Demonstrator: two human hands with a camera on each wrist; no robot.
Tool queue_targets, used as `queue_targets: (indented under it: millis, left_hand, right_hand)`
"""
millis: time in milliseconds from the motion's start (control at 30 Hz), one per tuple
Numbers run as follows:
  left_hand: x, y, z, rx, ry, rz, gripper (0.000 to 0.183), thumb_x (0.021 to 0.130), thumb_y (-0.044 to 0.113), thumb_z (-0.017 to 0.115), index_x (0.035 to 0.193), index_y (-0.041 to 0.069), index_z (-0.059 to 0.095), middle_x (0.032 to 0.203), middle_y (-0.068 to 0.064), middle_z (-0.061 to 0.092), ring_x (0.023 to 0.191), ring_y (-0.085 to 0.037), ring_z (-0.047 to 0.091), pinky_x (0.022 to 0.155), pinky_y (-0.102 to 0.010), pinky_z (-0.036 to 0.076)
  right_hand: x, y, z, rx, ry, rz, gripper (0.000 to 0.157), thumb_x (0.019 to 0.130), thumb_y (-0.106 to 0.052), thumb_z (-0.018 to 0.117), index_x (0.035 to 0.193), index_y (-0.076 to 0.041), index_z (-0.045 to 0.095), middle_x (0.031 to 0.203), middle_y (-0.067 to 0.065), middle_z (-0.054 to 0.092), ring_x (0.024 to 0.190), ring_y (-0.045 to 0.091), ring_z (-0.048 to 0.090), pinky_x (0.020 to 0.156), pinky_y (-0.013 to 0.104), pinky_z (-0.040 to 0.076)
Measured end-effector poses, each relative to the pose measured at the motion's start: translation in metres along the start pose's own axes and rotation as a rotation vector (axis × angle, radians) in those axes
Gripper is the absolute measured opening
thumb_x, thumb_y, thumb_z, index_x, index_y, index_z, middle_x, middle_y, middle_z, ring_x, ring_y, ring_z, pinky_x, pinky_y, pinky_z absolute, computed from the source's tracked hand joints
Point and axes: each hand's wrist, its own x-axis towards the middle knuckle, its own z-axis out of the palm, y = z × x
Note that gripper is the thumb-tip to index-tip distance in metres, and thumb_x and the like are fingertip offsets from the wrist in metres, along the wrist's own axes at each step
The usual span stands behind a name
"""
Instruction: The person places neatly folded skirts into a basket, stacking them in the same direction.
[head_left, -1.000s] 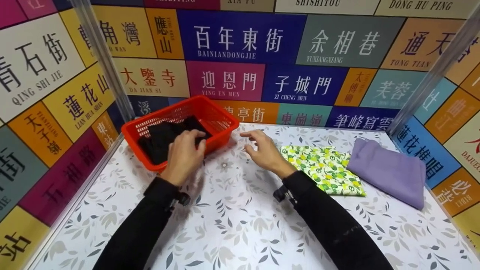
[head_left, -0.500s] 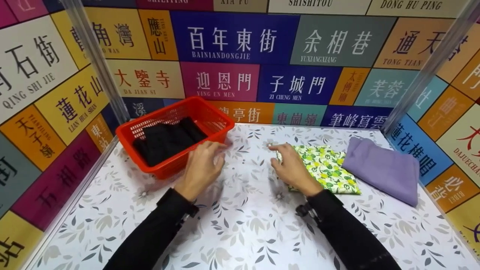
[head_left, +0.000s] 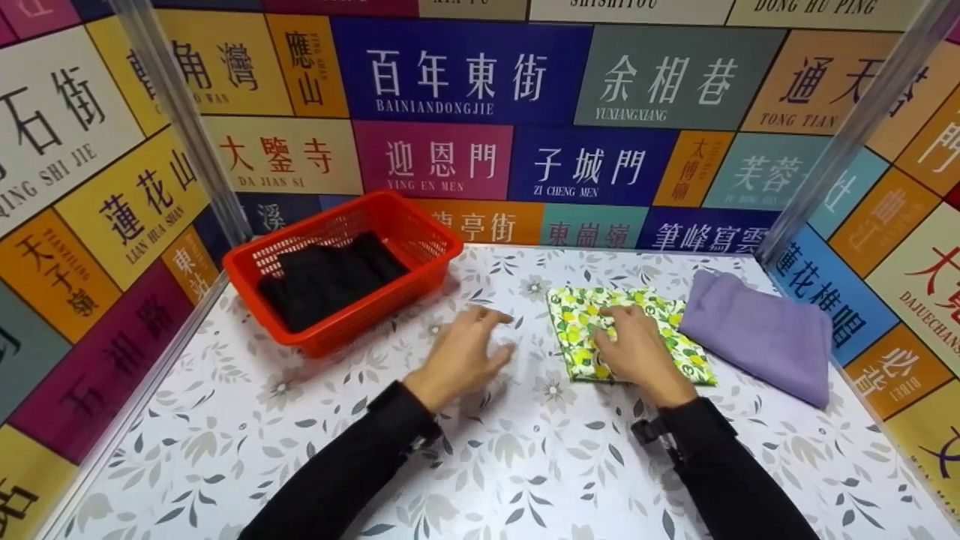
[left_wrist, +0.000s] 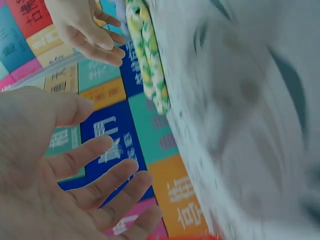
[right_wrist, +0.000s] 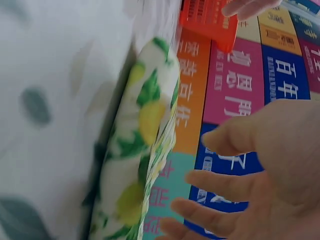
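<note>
My right hand (head_left: 637, 346) hovers over a folded cloth with a lemon-and-leaf print (head_left: 581, 337), its fingers loosely bent and nothing between them. In the right wrist view the folded edge of the lemon-print cloth (right_wrist: 145, 130) lies beside the spread fingers (right_wrist: 225, 185). My left hand (head_left: 465, 352) is over the table between the red basket (head_left: 337, 330) and the printed cloth, holding nothing. Its fingers (left_wrist: 115, 175) are parted in the left wrist view. Black folded cloth (head_left: 337, 277) lies inside the basket. A folded purple cloth (head_left: 757, 337) rests right of the printed one.
The table (head_left: 480, 480) has a white cover with grey leaf patterns. Panels with street names (head_left: 457, 75) stand along the back and both sides, joined by clear corner posts (head_left: 184, 120). The basket stands near the back left corner.
My left hand has left the black cloth in the basket and moved right over the table. My right hand has moved right, over the printed cloth. The cloths stay where they were.
</note>
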Motion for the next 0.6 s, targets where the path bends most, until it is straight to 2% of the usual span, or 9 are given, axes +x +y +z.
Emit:
queue_targets:
  millis: [100,233,400,600]
  left_hand:
    - [0.004,0.009,0.014,-0.011,-0.061,0.029,0.05,0.101,0.04,0.073,0.146,0.022,0.062,0.146,-0.01,0.061,0.123,-0.028,0.065,0.098,-0.046,0.061]
    - [0.014,0.018,0.03,0.016,-0.136,0.08,0.052,0.101,0.043,0.071,0.148,0.023,0.06,0.151,-0.009,0.057,0.129,-0.029,0.063,0.103,-0.046,0.059]
    - [0.027,0.029,0.045,0.078,-0.176,0.165,0.053,0.102,0.045,0.07,0.149,0.022,0.061,0.155,-0.009,0.056,0.135,-0.031,0.06,0.107,-0.052,0.056]
    - [0.033,0.036,0.059,0.127,-0.211,0.199,0.05,0.104,0.047,0.066,0.147,0.021,0.063,0.153,-0.006,0.057,0.134,-0.03,0.059,0.104,-0.051,0.057]
  right_hand:
    - [-0.006,0.008,0.0,0.002,-0.059,0.02,0.044,0.108,-0.023,0.053,0.145,0.0,0.062,0.145,0.036,0.052,0.137,0.058,0.047,0.109,0.069,0.044]
    - [-0.01,0.013,0.003,-0.002,-0.117,0.032,0.039,0.109,-0.02,0.05,0.142,-0.004,0.065,0.149,0.034,0.048,0.142,0.061,0.037,0.103,0.07,0.043]
    - [-0.011,0.012,0.007,-0.049,-0.117,0.029,0.038,0.108,-0.018,0.052,0.142,-0.007,0.064,0.15,0.031,0.046,0.139,0.061,0.037,0.093,0.068,0.042]
    - [-0.014,0.006,0.013,-0.081,-0.109,-0.021,0.037,0.105,-0.014,0.057,0.14,-0.007,0.066,0.147,0.032,0.049,0.135,0.061,0.043,0.098,0.071,0.045]
